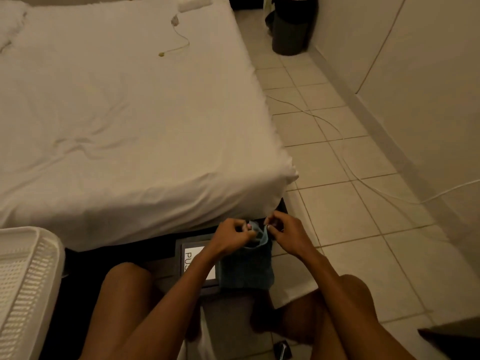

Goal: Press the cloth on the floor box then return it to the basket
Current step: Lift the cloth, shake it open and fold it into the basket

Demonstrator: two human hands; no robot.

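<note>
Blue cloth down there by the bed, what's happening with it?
A person squatting beside the bed holds the blue cloth by its top edge, pinched by the left hand and right hand. It hangs over the right side of the floor box. The white basket sits to the left, without the cloth.

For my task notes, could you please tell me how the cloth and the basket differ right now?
The cloth is dark blue and soft; the basket is white and perforated. The cloth is pinched at its top by the left hand and right hand, beside the box; the basket stands untouched at the left. Both are close to the bed.
</note>
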